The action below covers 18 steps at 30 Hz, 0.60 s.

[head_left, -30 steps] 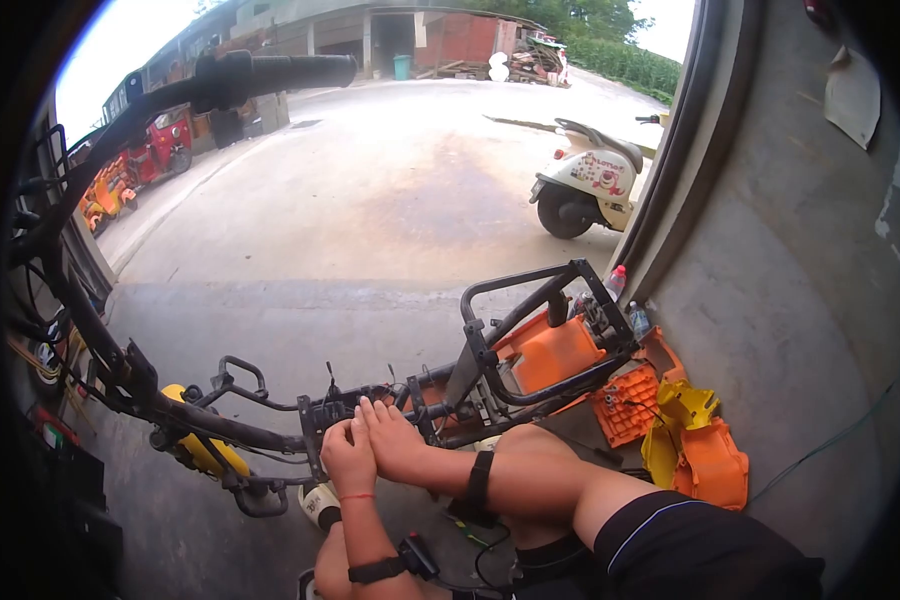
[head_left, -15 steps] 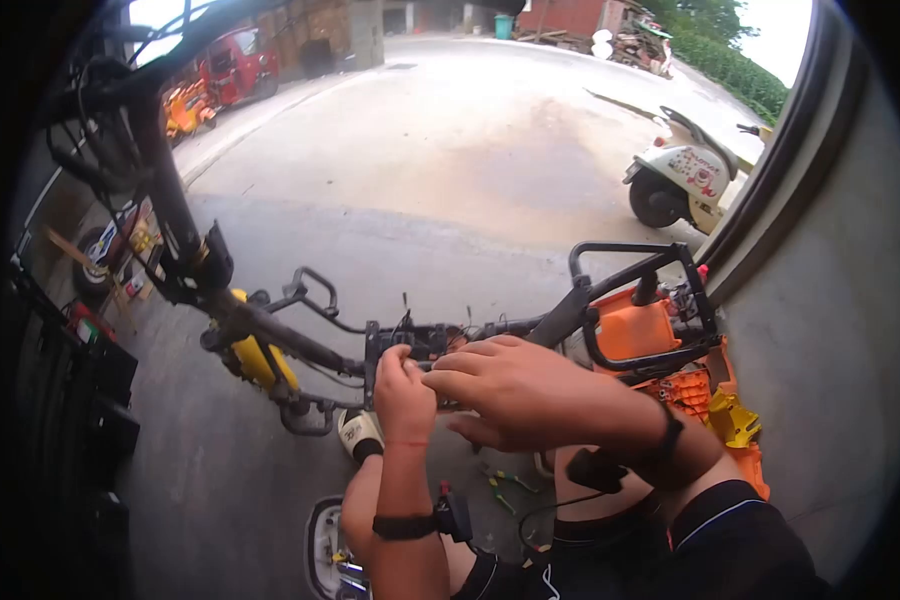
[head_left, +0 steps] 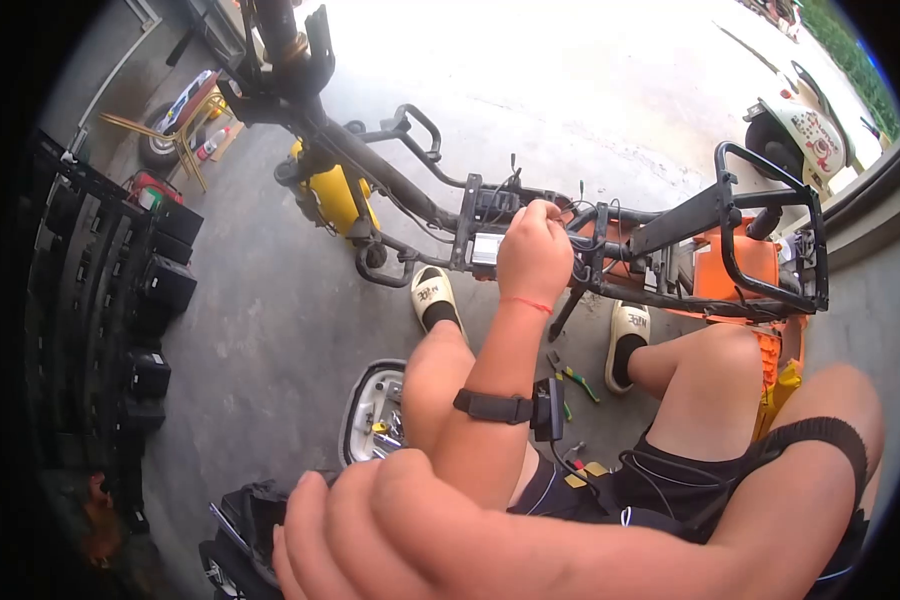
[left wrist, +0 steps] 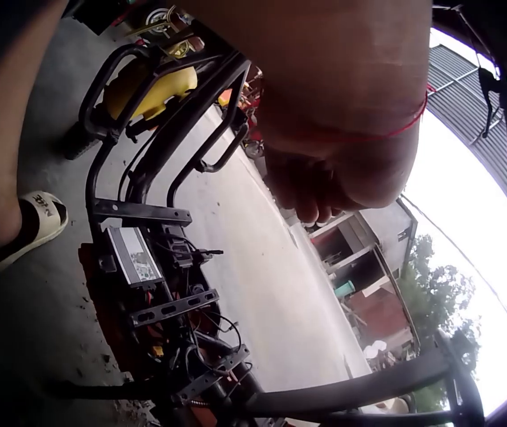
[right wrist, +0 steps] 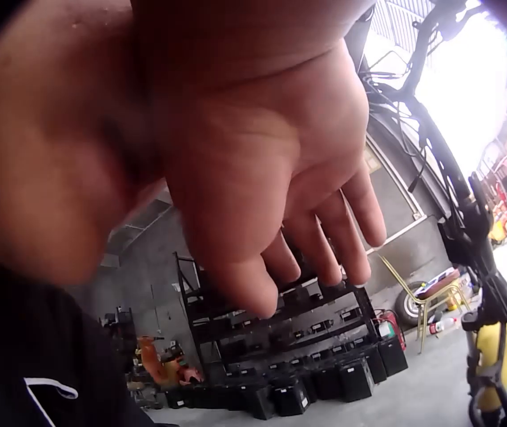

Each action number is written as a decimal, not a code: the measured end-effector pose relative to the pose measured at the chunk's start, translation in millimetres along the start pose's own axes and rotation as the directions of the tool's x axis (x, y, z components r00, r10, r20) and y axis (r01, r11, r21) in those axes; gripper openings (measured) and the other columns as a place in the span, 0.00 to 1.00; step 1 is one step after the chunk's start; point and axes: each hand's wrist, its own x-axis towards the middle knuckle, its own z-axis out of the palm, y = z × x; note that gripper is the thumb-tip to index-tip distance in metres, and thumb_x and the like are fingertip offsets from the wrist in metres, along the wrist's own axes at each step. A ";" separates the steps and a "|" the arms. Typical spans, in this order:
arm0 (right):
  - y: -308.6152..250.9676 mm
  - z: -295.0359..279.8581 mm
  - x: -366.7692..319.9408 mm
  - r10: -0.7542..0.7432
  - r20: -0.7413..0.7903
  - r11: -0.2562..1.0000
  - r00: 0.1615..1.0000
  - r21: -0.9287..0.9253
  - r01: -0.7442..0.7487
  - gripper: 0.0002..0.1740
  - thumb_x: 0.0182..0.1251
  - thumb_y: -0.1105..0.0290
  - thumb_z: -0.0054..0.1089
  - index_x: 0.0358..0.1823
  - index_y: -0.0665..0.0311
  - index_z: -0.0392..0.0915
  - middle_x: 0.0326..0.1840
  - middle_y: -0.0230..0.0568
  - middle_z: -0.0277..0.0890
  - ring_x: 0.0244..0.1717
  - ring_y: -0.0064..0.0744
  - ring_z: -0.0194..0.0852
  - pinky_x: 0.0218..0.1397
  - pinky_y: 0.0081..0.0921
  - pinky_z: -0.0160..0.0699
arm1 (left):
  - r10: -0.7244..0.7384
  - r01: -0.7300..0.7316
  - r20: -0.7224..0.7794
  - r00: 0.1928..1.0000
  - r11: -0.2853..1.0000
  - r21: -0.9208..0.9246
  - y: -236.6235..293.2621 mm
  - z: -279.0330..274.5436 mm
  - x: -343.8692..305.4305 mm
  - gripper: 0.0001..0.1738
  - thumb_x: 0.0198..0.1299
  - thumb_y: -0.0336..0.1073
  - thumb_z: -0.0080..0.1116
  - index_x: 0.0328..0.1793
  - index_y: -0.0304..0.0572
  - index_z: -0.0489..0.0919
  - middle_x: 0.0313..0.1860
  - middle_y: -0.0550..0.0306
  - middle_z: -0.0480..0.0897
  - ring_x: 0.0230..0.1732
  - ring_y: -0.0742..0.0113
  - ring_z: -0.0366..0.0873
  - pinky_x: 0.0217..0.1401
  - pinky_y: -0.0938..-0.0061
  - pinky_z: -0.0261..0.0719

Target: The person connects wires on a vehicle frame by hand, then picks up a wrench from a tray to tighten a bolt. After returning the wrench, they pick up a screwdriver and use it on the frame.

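Note:
Over the middle of a stripped black scooter frame (head_left: 432,208), my left hand (head_left: 536,255) has its fingers curled, its back to the head camera. I cannot tell whether something small is between those fingers. Just beside it a silver box (head_left: 487,248) with a label sits between the frame's cross brackets, with loose black wires near it. In the left wrist view the curled left fingers (left wrist: 311,191) hang above the frame. Low in the head view's foreground is my right hand (head_left: 400,530), away from the frame. Its fingers (right wrist: 325,253) extend loosely in the right wrist view, holding nothing.
Pliers (head_left: 576,376) lie on the floor between my feet. A white-rimmed tray (head_left: 354,425) with tools stands by my left leg. Orange bodywork (head_left: 738,265) sits at the frame's rear, a yellow part (head_left: 340,200) at its front. Black boxes (head_left: 170,285) line the left side.
My right hand has parted from the left and come back toward my body. The left hand stays over the frame. The head view has turned down and left.

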 end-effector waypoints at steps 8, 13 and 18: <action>-6.6 13.4 30.3 -0.040 -0.068 0.997 0.997 -0.067 0.035 0.16 0.60 0.66 0.65 0.49 0.61 0.78 0.46 0.35 0.77 0.45 0.34 0.75 0.57 0.33 0.73 | 0.030 -0.038 0.099 0.995 0.996 0.081 1.6 7.4 1.9 0.09 0.65 0.30 0.51 0.45 0.39 0.81 0.44 0.45 0.84 0.47 0.44 0.83 0.50 0.55 0.81; -10.1 20.9 42.0 -0.046 -0.096 0.991 0.994 -0.129 0.033 0.15 0.59 0.66 0.64 0.48 0.61 0.78 0.45 0.34 0.77 0.45 0.33 0.75 0.56 0.33 0.73 | 0.020 -0.032 0.115 0.993 0.994 0.102 3.3 10.6 3.0 0.09 0.64 0.31 0.52 0.45 0.39 0.81 0.44 0.44 0.84 0.47 0.44 0.83 0.50 0.55 0.81; -14.0 29.2 55.0 -0.068 -0.134 0.978 0.989 -0.205 0.040 0.14 0.59 0.66 0.64 0.46 0.60 0.78 0.44 0.34 0.77 0.44 0.33 0.75 0.55 0.34 0.73 | 0.011 -0.022 0.122 0.993 0.995 0.095 1.8 10.0 2.9 0.09 0.64 0.31 0.52 0.45 0.39 0.82 0.45 0.45 0.84 0.47 0.45 0.83 0.50 0.55 0.82</action>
